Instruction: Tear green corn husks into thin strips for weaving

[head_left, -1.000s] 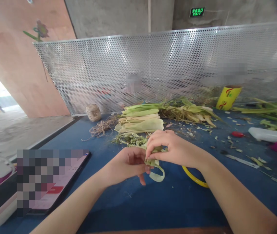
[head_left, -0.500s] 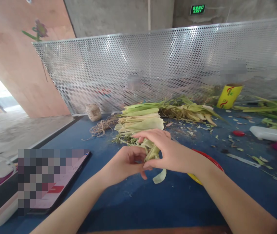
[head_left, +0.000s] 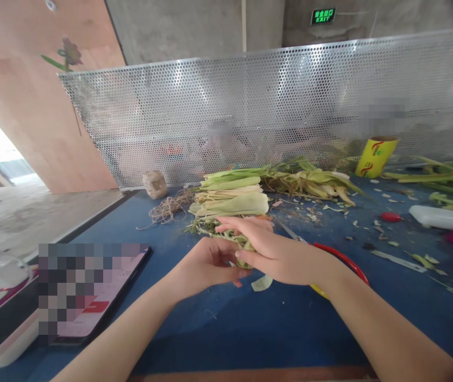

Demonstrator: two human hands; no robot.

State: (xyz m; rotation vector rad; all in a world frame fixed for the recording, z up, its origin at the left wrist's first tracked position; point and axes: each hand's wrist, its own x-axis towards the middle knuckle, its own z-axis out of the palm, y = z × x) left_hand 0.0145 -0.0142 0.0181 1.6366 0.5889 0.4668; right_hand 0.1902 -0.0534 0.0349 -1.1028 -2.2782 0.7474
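A small piece of folded, pale green corn husk [head_left: 245,262] is between my two hands over the blue table. My left hand [head_left: 206,268] is closed around its near left side, thumb and fingers pinching it. My right hand [head_left: 276,254] curves over the top with its thumb pressed to the husk. Part of the piece is hidden by the fingers. A loose husk end [head_left: 262,283] hangs below my right hand. Just beyond the hands lies a neat stack of cut husks [head_left: 232,199]. Scissors with a red and yellow handle [head_left: 343,258] lie partly under my right forearm.
A phone [head_left: 102,297] lies at left. Tangled twine [head_left: 168,208] and a pale lump [head_left: 154,183] are beyond it. At right are a yellow tape roll [head_left: 375,157], a white glue gun [head_left: 443,217], a blade [head_left: 397,260] and scraps. A perforated metal screen [head_left: 250,106] stands behind.
My right hand has lowered and closed further over the husk. The hanging husk end now shows less below the fingers. More of the scissors is visible.
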